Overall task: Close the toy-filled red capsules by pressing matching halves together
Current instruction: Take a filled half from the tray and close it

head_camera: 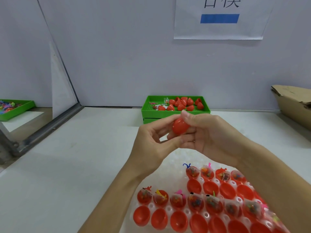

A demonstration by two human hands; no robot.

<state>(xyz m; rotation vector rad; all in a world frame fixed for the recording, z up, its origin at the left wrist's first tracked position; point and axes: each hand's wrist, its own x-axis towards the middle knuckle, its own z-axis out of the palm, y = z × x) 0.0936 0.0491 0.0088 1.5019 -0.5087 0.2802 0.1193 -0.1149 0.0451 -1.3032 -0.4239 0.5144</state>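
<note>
Head view: fingers (186,117) around red capsule (180,126)

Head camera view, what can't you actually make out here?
- Red capsule: its seam is hidden by the left hand and right hand.
- White holder tray: cut off by the bottom edge.
- Paper sign: characters cropped by the top edge.
- Far-left green tray: contents too small.

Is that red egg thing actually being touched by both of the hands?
Touching. The head view shows the red capsule pinched by the right hand from above, with the left hand's fingers against its lower side.
</note>
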